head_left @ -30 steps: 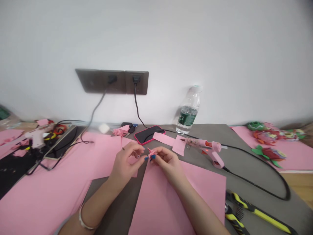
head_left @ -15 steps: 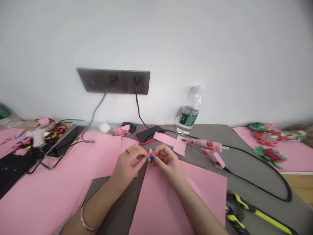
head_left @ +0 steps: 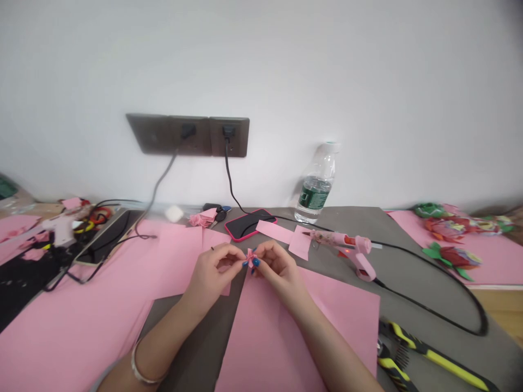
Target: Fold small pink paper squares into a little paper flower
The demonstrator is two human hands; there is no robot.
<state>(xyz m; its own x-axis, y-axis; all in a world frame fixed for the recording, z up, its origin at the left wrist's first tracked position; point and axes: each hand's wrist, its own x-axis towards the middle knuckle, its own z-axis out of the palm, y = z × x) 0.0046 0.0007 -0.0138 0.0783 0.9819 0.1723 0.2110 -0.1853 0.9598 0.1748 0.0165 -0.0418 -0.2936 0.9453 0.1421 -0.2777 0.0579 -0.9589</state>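
Observation:
Between my hands is a small folded pink paper flower [head_left: 250, 258], held above the top corner of a large pink sheet [head_left: 269, 337]. My left hand [head_left: 214, 272] pinches its left side between thumb and forefinger. On the right side, my right hand [head_left: 280, 272] pinches it too, its blue thumbnail against the paper. Behind the hands lies a pink-edged phone [head_left: 250, 224], with small pink paper strips [head_left: 274, 231] beside it. A pink glue gun [head_left: 339, 239] with a small red light rests to the right.
A water bottle [head_left: 314, 193] leans at the wall. Yellow-black pliers [head_left: 445, 367] lie at front right. Paper flowers [head_left: 453, 258] sit on pink paper far right. Another phone [head_left: 108, 237], cables and pink sheets [head_left: 81, 326] cover the left. Black cords run from wall sockets [head_left: 190, 135].
My fingers have shifted very slightly around the pink flower, which is turned a little and sits slightly further left. Both hands still pinch it.

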